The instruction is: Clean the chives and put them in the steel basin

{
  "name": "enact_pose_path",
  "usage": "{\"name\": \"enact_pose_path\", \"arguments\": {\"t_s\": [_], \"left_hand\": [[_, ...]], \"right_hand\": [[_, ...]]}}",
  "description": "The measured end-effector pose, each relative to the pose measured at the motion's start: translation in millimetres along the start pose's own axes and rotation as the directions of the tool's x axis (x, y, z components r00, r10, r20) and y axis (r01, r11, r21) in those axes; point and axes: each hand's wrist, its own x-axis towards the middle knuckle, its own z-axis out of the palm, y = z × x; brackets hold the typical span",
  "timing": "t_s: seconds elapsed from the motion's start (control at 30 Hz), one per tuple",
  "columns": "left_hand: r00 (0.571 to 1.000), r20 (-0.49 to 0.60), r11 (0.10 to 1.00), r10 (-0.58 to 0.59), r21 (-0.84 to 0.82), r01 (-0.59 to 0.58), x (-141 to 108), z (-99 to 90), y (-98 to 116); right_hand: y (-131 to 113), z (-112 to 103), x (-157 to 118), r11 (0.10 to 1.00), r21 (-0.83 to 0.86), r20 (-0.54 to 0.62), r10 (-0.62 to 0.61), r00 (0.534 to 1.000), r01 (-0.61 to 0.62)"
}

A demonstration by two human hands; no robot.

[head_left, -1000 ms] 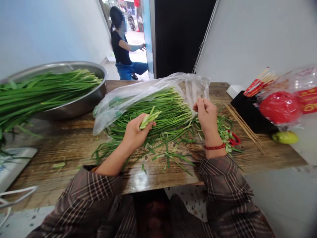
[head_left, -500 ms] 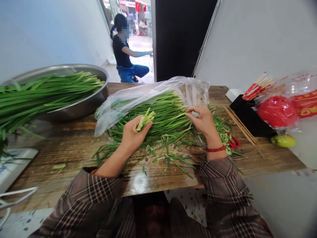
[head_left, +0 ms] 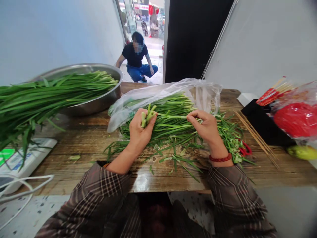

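My left hand is closed around a small bunch of garlic chives, their pale cut ends poking up past the thumb. Between finger and thumb, my right hand pinches the end of a single chive stalk, which stretches across toward the left hand. Behind and beneath both hands lies a heap of chives, partly covered by a clear plastic bag. Loose leaf scraps are scattered on the wooden table in front of it.
A steel basin piled with chives stands at the left, above a white scale with a cable. On the right are trimmings, red-handled scissors, wooden sticks and a black box. A person squats in the doorway.
My right hand now pinches a stalk stretched toward my left hand. The view has turned slightly left. The person in the doorway has turned and lowered an arm.
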Motion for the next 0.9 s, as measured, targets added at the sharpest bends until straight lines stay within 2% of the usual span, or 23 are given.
{"name": "enact_pose_path", "arguments": {"t_s": [0.07,0.13,0.37,0.43,0.57,0.67,0.73,0.8,0.9], "left_hand": [[1.000,-0.016,1.000,0.027,-0.010,-0.027,0,-0.7,-1],[0.996,0.016,0.996,0.088,-0.032,-0.088,1,0.3,-2],[0.957,0.224,0.976,0.182,0.073,-0.203,3,7.5,-11],[0.943,0.280,0.970,0.182,0.106,-0.219,3,7.9,-13],[0.946,0.291,0.969,0.146,0.149,-0.195,2,7.1,-12],[0.936,0.327,0.970,0.133,0.149,-0.190,2,6.8,-11],[0.931,0.337,0.971,0.137,0.142,-0.194,1,7.2,-10],[0.929,0.341,0.970,0.143,0.140,-0.201,1,8.0,-10],[0.923,0.359,0.968,0.140,0.148,-0.205,0,9.3,-10]], "right_hand": [[-1,1,0,0.998,-0.040,-0.002,-0.040,0.999,0.040],[-3,2,-1,0.996,-0.057,0.000,-0.068,0.998,0.068],[-9,2,-2,0.994,-0.026,-0.012,-0.108,0.994,0.108],[-8,2,-2,0.989,-0.038,0.014,-0.142,0.990,0.143],[-7,1,-1,0.964,-0.117,0.108,-0.225,0.968,0.237],[-8,2,-1,0.951,-0.166,0.152,-0.237,0.960,0.261],[-10,7,-2,0.965,-0.123,0.130,-0.215,0.968,0.231],[-12,15,-4,0.988,-0.002,0.043,-0.154,0.987,0.154],[-11,28,-7,0.980,0.201,-0.081,0.022,0.996,-0.005]]}}
